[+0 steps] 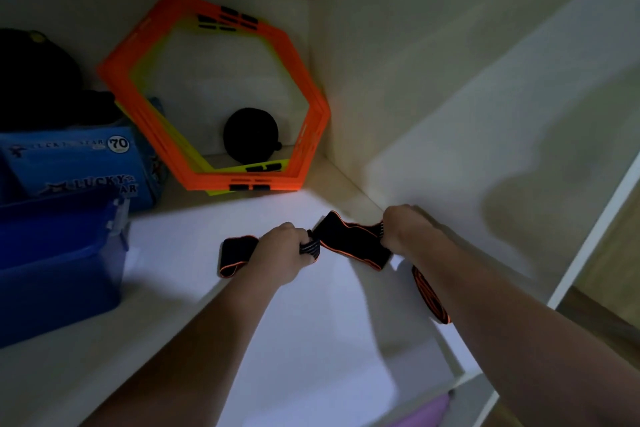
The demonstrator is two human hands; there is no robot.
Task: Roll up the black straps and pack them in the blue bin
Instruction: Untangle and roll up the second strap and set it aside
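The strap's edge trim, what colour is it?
Orange piping along the black strap, clearest in the head view.

On the white shelf, the person's left grip and right grip each clutch a black elastic strap with orange edging, a span held between them. One looped end lies left of the left grip; the other trails under the right forearm. A translucent blue plastic bin stands at the left. Stacked orange hexagonal plastic rings lean against the back wall.
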